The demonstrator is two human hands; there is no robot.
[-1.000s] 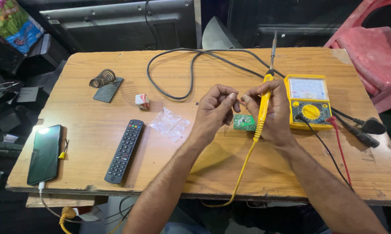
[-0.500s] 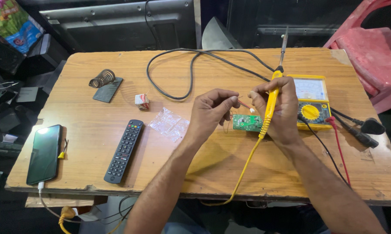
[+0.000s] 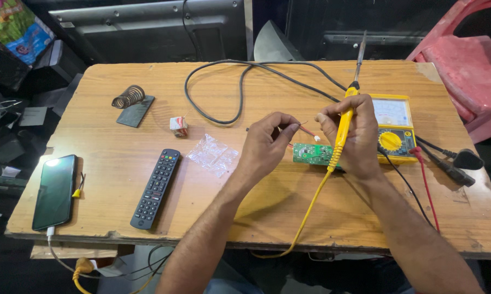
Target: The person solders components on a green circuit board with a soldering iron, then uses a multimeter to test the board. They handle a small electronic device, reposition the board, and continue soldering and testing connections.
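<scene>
Nearest the viewer, a wooden table [image 3: 147, 239] carries a bench spread; a yellow cable [image 3: 302, 218] trails off its near edge and rises to the soldering iron. Near left: a smartphone [image 3: 55, 191], screen up and plugged at its near end, apparently charging out of the way. Just right of it, a black remote control [image 3: 155, 188] lies lengthwise, face up. Centre: a crumpled clear plastic bag [image 3: 214, 155], flat and apart from both hands. Right of the bag, the left hand [image 3: 267, 144] is closed in a fine pinch on a thin red wire [image 3: 309, 132] with a small white end, thumb and forefinger holding it out over the board. The green circuit board [image 3: 313, 154] rests flat on the table between the two hands, steadied by the lower fingers of the right hand [image 3: 357, 139]. That hand is wrapped around the yellow soldering iron [image 3: 344, 122], gripped upright with its metal tip pointing to the far side, seemingly kept away from board and fingers. Just right, partly behind the right hand, a yellow analogue multimeter [image 3: 393, 128] lies face up, its red and black leads [image 3: 425, 188] running toward the near right edge. Further back, left: a small red-and-white box [image 3: 178, 126] and a coiled iron stand [image 3: 130, 100] on a dark plate, empty. Far centre, a black power cord [image 3: 229, 87] loops across the table.
</scene>
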